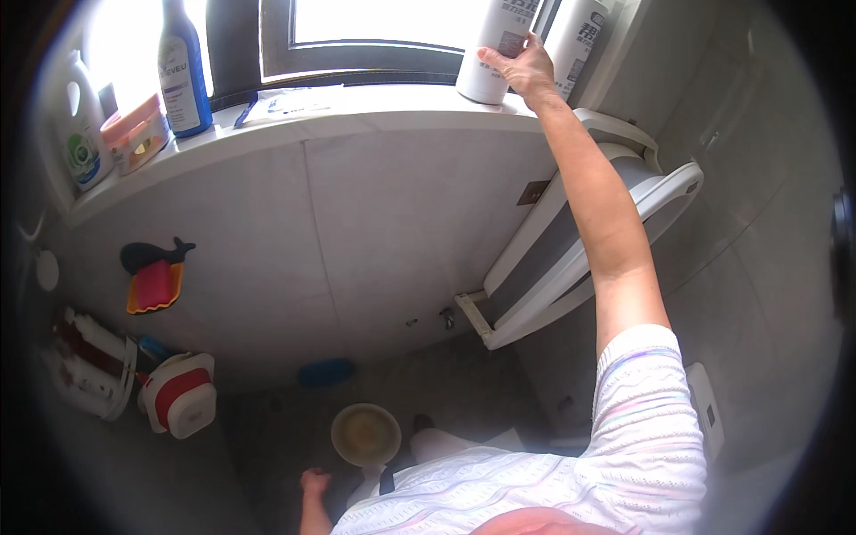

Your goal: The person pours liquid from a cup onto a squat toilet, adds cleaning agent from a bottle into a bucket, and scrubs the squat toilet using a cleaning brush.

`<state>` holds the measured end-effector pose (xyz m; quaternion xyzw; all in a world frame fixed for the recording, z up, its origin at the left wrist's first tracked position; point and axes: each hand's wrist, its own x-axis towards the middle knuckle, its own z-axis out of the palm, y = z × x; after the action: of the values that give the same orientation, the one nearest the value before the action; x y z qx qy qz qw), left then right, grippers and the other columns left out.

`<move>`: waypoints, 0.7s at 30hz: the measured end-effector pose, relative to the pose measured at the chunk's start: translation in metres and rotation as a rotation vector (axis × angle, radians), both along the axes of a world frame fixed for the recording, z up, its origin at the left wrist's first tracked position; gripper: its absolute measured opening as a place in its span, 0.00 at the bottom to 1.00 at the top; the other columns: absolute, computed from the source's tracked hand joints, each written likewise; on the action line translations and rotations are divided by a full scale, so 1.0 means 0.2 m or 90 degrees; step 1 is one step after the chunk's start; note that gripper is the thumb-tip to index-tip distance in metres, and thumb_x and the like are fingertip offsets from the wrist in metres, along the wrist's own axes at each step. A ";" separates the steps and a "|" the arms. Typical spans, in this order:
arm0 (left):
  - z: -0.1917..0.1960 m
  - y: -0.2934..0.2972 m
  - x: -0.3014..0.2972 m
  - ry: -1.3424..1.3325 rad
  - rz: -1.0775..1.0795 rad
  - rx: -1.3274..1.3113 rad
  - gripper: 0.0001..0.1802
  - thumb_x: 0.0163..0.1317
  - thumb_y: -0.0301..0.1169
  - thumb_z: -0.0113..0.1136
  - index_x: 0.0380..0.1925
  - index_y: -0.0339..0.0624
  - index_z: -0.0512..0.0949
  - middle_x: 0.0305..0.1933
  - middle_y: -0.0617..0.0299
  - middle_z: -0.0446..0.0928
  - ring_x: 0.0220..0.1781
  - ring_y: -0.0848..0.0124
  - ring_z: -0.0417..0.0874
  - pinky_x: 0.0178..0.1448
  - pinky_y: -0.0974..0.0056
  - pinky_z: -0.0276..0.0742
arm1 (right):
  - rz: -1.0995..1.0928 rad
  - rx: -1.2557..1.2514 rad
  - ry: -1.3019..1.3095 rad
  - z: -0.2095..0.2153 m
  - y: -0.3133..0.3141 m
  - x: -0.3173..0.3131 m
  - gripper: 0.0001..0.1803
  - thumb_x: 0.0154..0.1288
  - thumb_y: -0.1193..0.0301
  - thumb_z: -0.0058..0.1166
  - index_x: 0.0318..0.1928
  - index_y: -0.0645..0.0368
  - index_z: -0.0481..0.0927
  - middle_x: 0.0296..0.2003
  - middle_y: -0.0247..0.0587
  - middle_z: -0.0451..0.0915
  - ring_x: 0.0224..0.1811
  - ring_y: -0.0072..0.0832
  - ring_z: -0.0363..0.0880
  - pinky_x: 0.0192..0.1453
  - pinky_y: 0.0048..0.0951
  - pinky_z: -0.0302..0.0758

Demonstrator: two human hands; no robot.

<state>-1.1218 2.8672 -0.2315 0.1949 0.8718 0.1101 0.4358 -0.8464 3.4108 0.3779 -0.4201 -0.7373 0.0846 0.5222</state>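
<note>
My right hand [526, 71] reaches up to the windowsill and is closed around a white bottle [486, 85] with dark print. The bottle's base is at the sill, and its top is cut off by the upper edge. Just right of it stands a second white bottle [571, 49], similar in look. Low down, my left hand [315, 481] hangs with its fingers curled, and nothing shows in it. Near that hand, a round pale basin [335, 435] with something yellowish inside sits low by the floor.
On the sill [392, 98] stand a blue bottle [187, 89], a pink-lidded jar [134, 134], a white jug [80, 134] and a flat packet [290, 102]. A folded grey-white tub [571, 241] leans right. A whale-shaped soap holder [147, 259] and red-white folding basin [183, 392] hang left.
</note>
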 end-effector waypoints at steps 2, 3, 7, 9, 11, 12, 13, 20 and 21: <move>0.00 0.00 0.00 0.000 -0.010 0.006 0.23 0.34 0.32 0.66 0.36 0.38 0.77 0.40 0.53 0.77 0.45 0.63 0.78 0.51 0.64 0.71 | -0.060 0.063 0.013 -0.01 0.05 0.06 0.31 0.38 0.58 0.64 0.43 0.61 0.71 0.39 0.43 0.77 0.43 0.33 0.75 0.50 0.29 0.71; -0.01 -0.01 0.00 0.000 -0.007 0.006 0.24 0.34 0.32 0.67 0.36 0.38 0.77 0.40 0.53 0.77 0.44 0.64 0.78 0.50 0.65 0.72 | -0.055 0.081 -0.010 0.00 0.07 0.10 0.29 0.38 0.58 0.64 0.41 0.61 0.73 0.39 0.43 0.77 0.43 0.34 0.75 0.48 0.30 0.71; -0.06 -0.11 -0.02 -0.007 -0.009 -0.015 0.24 0.33 0.32 0.68 0.35 0.37 0.77 0.39 0.54 0.77 0.43 0.67 0.78 0.48 0.66 0.73 | -0.186 0.075 -0.134 0.05 -0.03 0.13 0.29 0.38 0.57 0.64 0.41 0.59 0.75 0.39 0.43 0.77 0.43 0.36 0.75 0.47 0.32 0.72; -0.07 -0.14 -0.04 -0.007 -0.022 -0.049 0.23 0.33 0.32 0.68 0.35 0.37 0.77 0.38 0.55 0.77 0.42 0.67 0.78 0.47 0.66 0.73 | -0.245 0.077 -0.134 0.05 -0.04 0.15 0.29 0.38 0.57 0.64 0.41 0.59 0.74 0.40 0.45 0.76 0.43 0.37 0.75 0.47 0.33 0.72; -0.02 -0.16 -0.04 -0.006 -0.034 -0.087 0.23 0.32 0.32 0.68 0.34 0.37 0.77 0.38 0.55 0.78 0.41 0.68 0.78 0.46 0.66 0.73 | -0.329 0.054 -0.151 0.05 -0.08 0.14 0.33 0.39 0.55 0.64 0.44 0.61 0.71 0.42 0.47 0.74 0.44 0.38 0.74 0.47 0.35 0.71; -0.02 -0.16 -0.05 0.002 -0.021 -0.077 0.23 0.32 0.33 0.68 0.34 0.37 0.77 0.37 0.55 0.78 0.41 0.67 0.79 0.46 0.66 0.74 | -0.331 0.053 -0.150 0.04 -0.07 0.14 0.33 0.39 0.55 0.64 0.44 0.61 0.71 0.42 0.47 0.74 0.44 0.38 0.74 0.47 0.35 0.71; -0.01 -0.17 -0.07 0.012 -0.010 -0.067 0.23 0.32 0.33 0.68 0.34 0.37 0.77 0.37 0.54 0.78 0.40 0.65 0.79 0.45 0.65 0.74 | -0.371 0.040 -0.154 0.04 -0.04 0.14 0.34 0.40 0.54 0.64 0.45 0.62 0.68 0.43 0.48 0.74 0.45 0.39 0.73 0.48 0.35 0.71; 0.01 -0.13 -0.10 -0.005 -0.073 0.004 0.23 0.37 0.37 0.64 0.38 0.44 0.77 0.42 0.53 0.76 0.46 0.61 0.77 0.52 0.61 0.70 | -0.379 0.093 -0.156 -0.03 -0.15 0.19 0.42 0.43 0.52 0.62 0.52 0.66 0.60 0.47 0.53 0.70 0.49 0.44 0.71 0.53 0.37 0.68; 0.03 -0.11 -0.11 -0.011 -0.083 0.015 0.24 0.37 0.36 0.64 0.39 0.44 0.77 0.43 0.53 0.76 0.47 0.61 0.76 0.53 0.61 0.70 | -0.391 0.244 -0.180 -0.09 -0.17 0.26 0.41 0.45 0.54 0.62 0.54 0.64 0.59 0.46 0.51 0.71 0.44 0.41 0.74 0.48 0.35 0.71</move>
<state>-1.1437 2.8459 -0.2246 0.2549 0.8521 0.0933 0.4474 -0.7949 3.3765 0.3599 -0.5238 -0.6441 -0.2738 0.4855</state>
